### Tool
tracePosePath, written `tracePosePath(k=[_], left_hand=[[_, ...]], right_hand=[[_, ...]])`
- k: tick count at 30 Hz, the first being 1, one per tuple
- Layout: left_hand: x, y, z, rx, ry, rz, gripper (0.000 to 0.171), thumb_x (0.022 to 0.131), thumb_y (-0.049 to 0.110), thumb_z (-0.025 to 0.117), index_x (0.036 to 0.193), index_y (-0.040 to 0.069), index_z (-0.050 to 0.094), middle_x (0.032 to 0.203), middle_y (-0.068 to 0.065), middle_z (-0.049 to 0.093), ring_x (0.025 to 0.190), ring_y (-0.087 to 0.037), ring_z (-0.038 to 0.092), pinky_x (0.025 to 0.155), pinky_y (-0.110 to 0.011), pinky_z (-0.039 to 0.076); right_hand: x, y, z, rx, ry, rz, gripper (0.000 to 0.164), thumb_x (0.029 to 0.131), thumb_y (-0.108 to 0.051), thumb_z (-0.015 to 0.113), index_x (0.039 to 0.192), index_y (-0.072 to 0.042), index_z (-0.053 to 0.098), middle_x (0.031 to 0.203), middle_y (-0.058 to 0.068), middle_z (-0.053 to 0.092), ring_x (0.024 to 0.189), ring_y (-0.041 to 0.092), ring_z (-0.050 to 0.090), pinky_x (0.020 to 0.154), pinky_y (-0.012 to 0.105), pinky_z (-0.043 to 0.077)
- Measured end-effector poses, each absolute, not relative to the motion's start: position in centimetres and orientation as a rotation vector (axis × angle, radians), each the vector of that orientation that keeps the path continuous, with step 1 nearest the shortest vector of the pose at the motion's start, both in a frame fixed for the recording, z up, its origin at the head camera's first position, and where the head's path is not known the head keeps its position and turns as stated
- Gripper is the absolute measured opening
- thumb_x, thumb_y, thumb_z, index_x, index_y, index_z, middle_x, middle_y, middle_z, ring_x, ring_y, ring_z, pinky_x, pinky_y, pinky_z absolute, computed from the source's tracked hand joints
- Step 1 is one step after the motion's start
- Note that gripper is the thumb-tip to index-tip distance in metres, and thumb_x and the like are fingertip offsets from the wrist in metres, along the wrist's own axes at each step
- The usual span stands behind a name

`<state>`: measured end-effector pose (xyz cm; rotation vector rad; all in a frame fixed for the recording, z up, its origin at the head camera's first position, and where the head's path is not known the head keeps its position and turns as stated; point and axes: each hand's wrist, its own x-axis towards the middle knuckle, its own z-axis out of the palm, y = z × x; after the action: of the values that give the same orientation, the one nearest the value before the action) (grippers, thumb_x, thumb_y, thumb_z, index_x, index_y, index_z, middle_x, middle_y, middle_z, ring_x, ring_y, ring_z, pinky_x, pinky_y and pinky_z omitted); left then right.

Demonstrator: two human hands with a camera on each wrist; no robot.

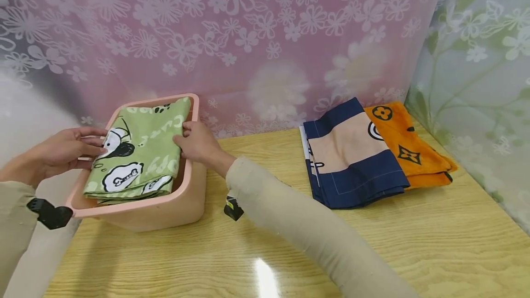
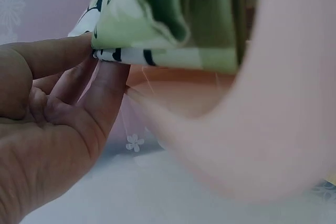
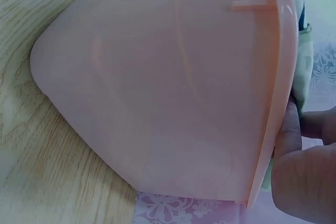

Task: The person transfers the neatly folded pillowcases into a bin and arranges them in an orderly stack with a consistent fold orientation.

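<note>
A folded green cloth [image 1: 145,151] with cartoon drawings and white lettering lies at the opening of a pink plastic bin [image 1: 161,217], on the left in the head view. My left hand [image 1: 68,153] holds the cloth's left edge; in the left wrist view its fingers meet the lower folds. At the opposite edge my right hand [image 1: 203,144] grips the cloth, thumb on top, just inside the bin's right rim. The right wrist view shows mostly the bin's outer wall [image 3: 173,87], with the right hand [image 3: 304,166] at the rim. What lies under the cloth is hidden.
On the wooden table [image 1: 265,224], to the right, lies a folded navy and cream cloth [image 1: 352,151], partly over an orange cloth [image 1: 414,151] with dark motifs. A pink floral curtain [image 1: 248,49] hangs behind. A pale floral curtain [image 1: 488,82] borders the right side.
</note>
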<state>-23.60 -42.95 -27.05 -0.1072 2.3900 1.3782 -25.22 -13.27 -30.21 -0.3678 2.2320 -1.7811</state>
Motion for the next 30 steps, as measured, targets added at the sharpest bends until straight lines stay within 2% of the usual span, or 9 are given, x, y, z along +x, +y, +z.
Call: tracePosePath(k=[8, 13, 15, 18, 20, 23, 24, 28, 30], left_hand=[[-23.6, -42.8, -27.0, -0.144, 2.388, 1.378, 0.038, 0.094, 0.0, 0.056, 0.125, 0.014, 0.039, 0.092, 0.013, 0.066, 0.083, -0.013, 0.065, 0.071, -0.035, 0.056], [-23.4, -42.9, -26.7, -0.15, 2.388, 1.38, 0.038, 0.096, 0.004, 0.054, 0.129, 0.011, 0.037, 0.094, 0.01, 0.065, 0.084, -0.012, 0.065, 0.073, -0.035, 0.056], [-23.3, -42.9, -26.5, -0.136, 2.377, 1.413, 0.032, 0.097, 0.006, 0.054, 0.127, 0.013, 0.042, 0.097, 0.009, 0.065, 0.087, -0.013, 0.066, 0.076, -0.036, 0.055], [-23.5, -42.7, -25.9, -0.083, 2.404, 1.406, 0.027, 0.099, 0.011, 0.053, 0.124, 0.017, 0.048, 0.1, 0.01, 0.065, 0.091, -0.012, 0.066, 0.078, -0.036, 0.055], [-23.6, -42.5, -25.5, -0.06, 2.44, 1.365, 0.034, 0.1, 0.014, 0.052, 0.133, 0.014, 0.045, 0.104, 0.01, 0.063, 0.093, -0.01, 0.065, 0.079, -0.036, 0.054], [-23.5, -42.1, -25.2, -0.043, 2.515, 1.242, 0.053, 0.1, 0.02, 0.052, 0.144, 0.001, 0.029, 0.108, 0.009, 0.059, 0.093, -0.006, 0.064, 0.08, -0.035, 0.054], [-23.4, -42.0, -25.2, -0.037, 2.539, 1.205, 0.059, 0.1, 0.021, 0.051, 0.145, -0.005, 0.023, 0.11, 0.007, 0.057, 0.093, -0.005, 0.063, 0.08, -0.034, 0.054], [-22.8, -40.9, -25.1, 0.014, 2.641, 1.108, 0.059, 0.101, 0.024, 0.048, 0.145, -0.006, 0.022, 0.125, -0.015, 0.053, 0.092, 0.004, 0.058, 0.079, -0.026, 0.053], [-22.6, -39.7, -24.7, 0.04, 2.723, 1.036, 0.058, 0.103, 0.026, 0.044, 0.146, -0.006, 0.023, 0.133, -0.026, 0.045, 0.098, 0.0, 0.057, 0.08, -0.023, 0.052]], right_hand=[[-25.3, -13.5, -30.0, -0.36, 2.222, -1.779, 0.038, 0.096, -0.011, 0.059, 0.133, -0.005, 0.055, 0.111, 0.007, 0.066, 0.079, 0.012, 0.066, 0.06, 0.019, 0.053], [-25.1, -13.3, -29.8, -0.379, 2.184, -1.793, 0.037, 0.095, -0.011, 0.06, 0.13, -0.001, 0.056, 0.105, 0.008, 0.066, 0.077, 0.012, 0.066, 0.061, 0.02, 0.054], [-25.0, -12.8, -29.6, -0.431, 2.149, -1.79, 0.04, 0.095, -0.013, 0.06, 0.133, -0.001, 0.053, 0.112, 0.011, 0.064, 0.083, 0.016, 0.067, 0.067, 0.022, 0.054], [-25.0, -11.4, -29.2, -0.568, 2.228, -1.683, 0.043, 0.096, -0.019, 0.058, 0.136, -0.003, 0.052, 0.127, 0.01, 0.058, 0.105, 0.016, 0.062, 0.084, 0.023, 0.05], [-25.2, -10.1, -29.2, -0.673, 2.318, -1.587, 0.044, 0.097, -0.022, 0.054, 0.139, -0.006, 0.049, 0.138, 0.007, 0.051, 0.118, 0.018, 0.054, 0.093, 0.024, 0.044], [-25.6, -8.5, -29.7, -0.779, 2.438, -1.476, 0.043, 0.099, -0.023, 0.048, 0.14, -0.008, 0.048, 0.143, 0.005, 0.045, 0.124, 0.021, 0.048, 0.097, 0.027, 0.042], [-25.7, -8.0, -29.9, -0.801, 2.457, -1.455, 0.043, 0.1, -0.024, 0.046, 0.14, -0.009, 0.048, 0.145, 0.006, 0.042, 0.125, 0.022, 0.047, 0.098, 0.028, 0.041], [-26.1, -6.5, -30.7, -0.834, 2.528, -1.356, 0.045, 0.101, -0.031, 0.043, 0.143, -0.013, 0.046, 0.147, 0.004, 0.04, 0.129, 0.022, 0.044, 0.101, 0.032, 0.039], [-26.3, -5.7, -30.9, -0.836, 2.559, -1.287, 0.047, 0.101, -0.034, 0.044, 0.145, -0.018, 0.042, 0.149, 0.001, 0.038, 0.131, 0.021, 0.041, 0.101, 0.034, 0.039]])
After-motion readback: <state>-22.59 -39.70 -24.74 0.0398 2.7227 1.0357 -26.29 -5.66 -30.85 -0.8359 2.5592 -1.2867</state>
